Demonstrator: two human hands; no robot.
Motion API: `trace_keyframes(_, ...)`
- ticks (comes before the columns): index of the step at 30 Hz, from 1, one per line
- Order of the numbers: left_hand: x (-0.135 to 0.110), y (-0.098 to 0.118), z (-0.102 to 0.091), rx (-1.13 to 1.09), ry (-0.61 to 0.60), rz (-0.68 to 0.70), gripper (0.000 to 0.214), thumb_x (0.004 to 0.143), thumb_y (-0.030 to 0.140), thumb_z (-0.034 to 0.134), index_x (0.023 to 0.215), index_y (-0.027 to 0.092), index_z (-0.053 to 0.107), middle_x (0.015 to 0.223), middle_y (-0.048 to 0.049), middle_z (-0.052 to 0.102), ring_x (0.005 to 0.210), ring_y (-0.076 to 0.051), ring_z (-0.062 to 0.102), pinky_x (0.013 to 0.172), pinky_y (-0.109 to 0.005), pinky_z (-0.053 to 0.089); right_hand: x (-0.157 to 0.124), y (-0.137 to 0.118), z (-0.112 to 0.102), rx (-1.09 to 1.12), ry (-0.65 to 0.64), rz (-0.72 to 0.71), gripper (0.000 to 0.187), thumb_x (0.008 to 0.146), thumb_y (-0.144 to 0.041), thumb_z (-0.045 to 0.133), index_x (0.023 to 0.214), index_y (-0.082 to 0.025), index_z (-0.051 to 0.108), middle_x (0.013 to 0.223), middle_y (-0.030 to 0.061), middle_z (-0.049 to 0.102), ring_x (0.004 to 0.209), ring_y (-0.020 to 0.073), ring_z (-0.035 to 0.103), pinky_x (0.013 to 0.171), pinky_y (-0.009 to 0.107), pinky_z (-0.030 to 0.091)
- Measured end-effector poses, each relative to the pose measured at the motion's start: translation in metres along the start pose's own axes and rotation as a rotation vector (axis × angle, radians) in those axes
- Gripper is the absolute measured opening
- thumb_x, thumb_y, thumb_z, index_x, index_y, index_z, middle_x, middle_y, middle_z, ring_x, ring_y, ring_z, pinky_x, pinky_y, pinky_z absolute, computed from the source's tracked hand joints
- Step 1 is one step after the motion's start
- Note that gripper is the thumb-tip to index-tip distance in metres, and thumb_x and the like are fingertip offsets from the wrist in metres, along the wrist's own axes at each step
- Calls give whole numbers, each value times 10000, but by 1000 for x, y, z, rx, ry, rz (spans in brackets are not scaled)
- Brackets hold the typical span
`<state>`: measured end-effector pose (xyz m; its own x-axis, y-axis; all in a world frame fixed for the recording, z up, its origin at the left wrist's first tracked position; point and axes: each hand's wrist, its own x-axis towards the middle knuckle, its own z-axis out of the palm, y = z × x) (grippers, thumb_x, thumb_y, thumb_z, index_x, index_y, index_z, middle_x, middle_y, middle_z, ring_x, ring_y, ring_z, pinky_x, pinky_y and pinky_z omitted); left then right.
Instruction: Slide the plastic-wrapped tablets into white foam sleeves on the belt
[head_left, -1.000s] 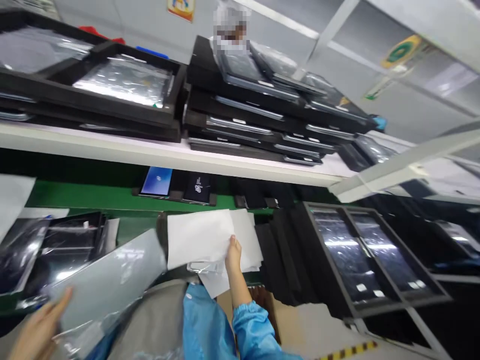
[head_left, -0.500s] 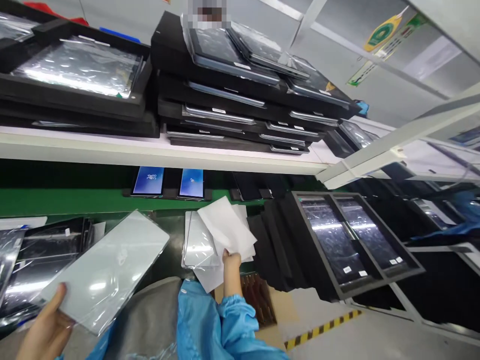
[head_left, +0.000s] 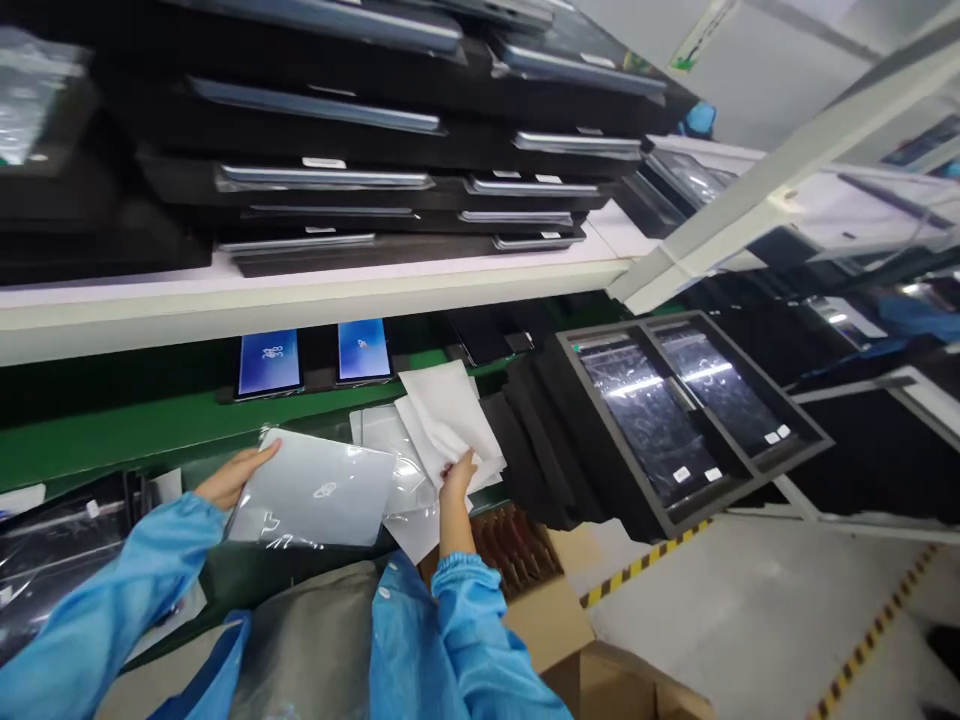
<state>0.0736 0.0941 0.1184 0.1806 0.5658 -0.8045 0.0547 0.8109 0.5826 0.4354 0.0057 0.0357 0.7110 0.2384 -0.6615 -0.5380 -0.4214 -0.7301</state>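
Observation:
My left hand (head_left: pixel 234 474) grips the far left corner of a silver tablet sealed in a clear plastic bag (head_left: pixel 313 492), held just above the green bench. My right hand (head_left: pixel 457 478) pinches the near edge of a white sheet (head_left: pixel 448 411) that rests on a small pile of white sheets. Another bagged silver tablet (head_left: pixel 394 452) lies between the two hands, partly under the sheets. Both sleeves are blue.
Two lit tablets (head_left: pixel 268 362) stand under the white shelf (head_left: pixel 315 292), which carries stacked black trays of devices. A black tray (head_left: pixel 750 473) with two bagged screens sits at right beside black foam pieces (head_left: pixel 536 440). An open cardboard box (head_left: pixel 551 628) is below.
My left hand has carried the bagged tablet from the far left toward the centre, beside the pile. The right hand has stayed on the white sheet. The view has tilted down.

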Motion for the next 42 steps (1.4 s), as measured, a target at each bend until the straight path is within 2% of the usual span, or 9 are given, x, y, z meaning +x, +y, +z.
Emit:
trace_keyframes(3,50,27,43,279,-213,-1,473,614,528,839,793,103,733,680,-106,744,552,-198,674,508,-255,549,3,-1,-7,-8,29,89,571,897,-635,400,1191,-151,467,620,-55,426,489,130,463,416,217,371)
trace_keyframes(7,111,49,100,525,-376,-37,597,502,621,849,764,94,749,703,-127,750,587,-236,684,543,-302,561,-6,27,-51,-227,-120,200,628,752,-755,564,952,-160,558,568,-67,416,442,107,413,382,211,279)
trace_keyframes(11,159,63,137,656,-458,-40,647,501,678,814,759,88,744,722,-144,748,625,-265,690,567,-334,554,-31,85,-88,-36,-252,284,619,688,-747,638,842,-149,605,648,-6,543,564,121,541,486,220,404)
trace_keyframes(19,210,55,183,916,-380,275,642,508,667,781,888,161,675,885,-92,728,952,-326,667,822,-401,528,-66,139,-42,292,-275,254,564,539,-446,867,986,-176,653,1019,49,677,935,174,629,763,260,478)
trace_keyframes(23,216,39,187,1087,-242,527,456,544,604,753,694,213,572,941,-100,650,1155,-387,528,1005,-475,405,-70,133,-26,410,-181,330,523,552,-412,855,971,-168,659,972,38,687,877,151,639,760,244,479)
trace_keyframes(27,215,30,179,1180,-232,600,425,619,572,708,785,218,543,1027,-135,610,1192,-387,497,1070,-505,339,-73,124,-17,526,-242,344,516,560,-436,840,952,-146,674,917,72,718,853,197,671,744,279,514)
trace_keyframes(31,216,38,170,1196,-253,493,524,678,550,685,1036,196,540,1117,-147,632,1096,-338,596,984,-444,434,-72,115,-3,525,-159,402,495,615,-413,806,986,-116,665,875,92,733,850,230,687,748,319,546)
trace_keyframes(36,213,46,155,1141,-201,270,534,527,579,807,830,180,622,1017,-170,696,1052,-399,620,944,-456,456,-76,112,6,531,-125,417,480,644,-366,779,1043,-139,640,866,77,737,829,234,692,739,339,563)
trace_keyframes(42,176,12,110,819,-146,46,603,766,714,542,912,148,690,916,-141,741,967,-295,686,844,-363,539,-120,116,-2,506,-175,235,624,515,-198,773,1107,-188,577,885,24,727,818,229,679,768,347,556)
